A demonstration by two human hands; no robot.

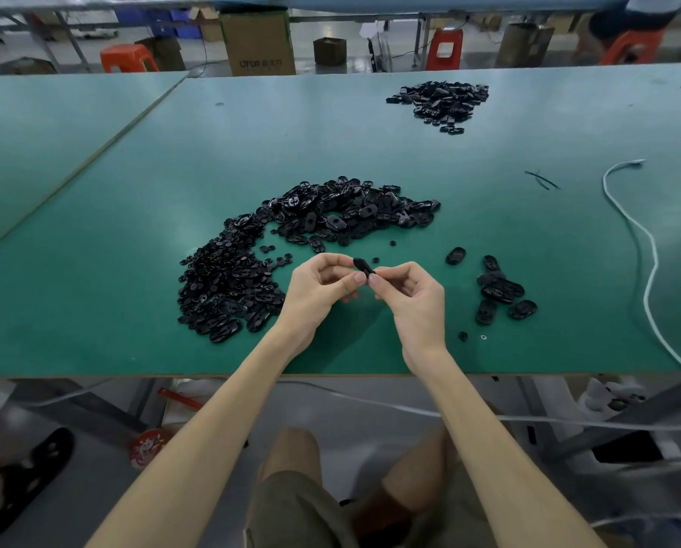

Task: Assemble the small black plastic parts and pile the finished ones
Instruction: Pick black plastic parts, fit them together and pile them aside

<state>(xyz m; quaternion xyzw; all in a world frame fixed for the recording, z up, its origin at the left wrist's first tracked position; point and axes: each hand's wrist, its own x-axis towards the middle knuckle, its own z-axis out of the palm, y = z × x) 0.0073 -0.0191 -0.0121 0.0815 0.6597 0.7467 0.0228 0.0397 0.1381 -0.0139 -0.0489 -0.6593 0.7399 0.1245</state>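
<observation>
Above the green table (pixel 141 294), my left hand (pixel 315 290) and my right hand (pixel 410 298) together pinch one small black oval part (pixel 362 266) between their fingertips. A big heap of loose black parts (pixel 275 247) curves around to the left and behind my hands. To the right lies a small group of black oval pieces (pixel 501 290), some stacked on each other. A further pile of black parts (pixel 441 98) sits at the far side of the table.
A white cable (pixel 643 247) snakes down the table's right side and over its front edge. Two thin black strips (pixel 542 179) lie at right. Tiny loose pieces (pixel 463 336) rest near the front. Cardboard boxes (pixel 257 41) and orange stools (pixel 445 47) stand beyond the table.
</observation>
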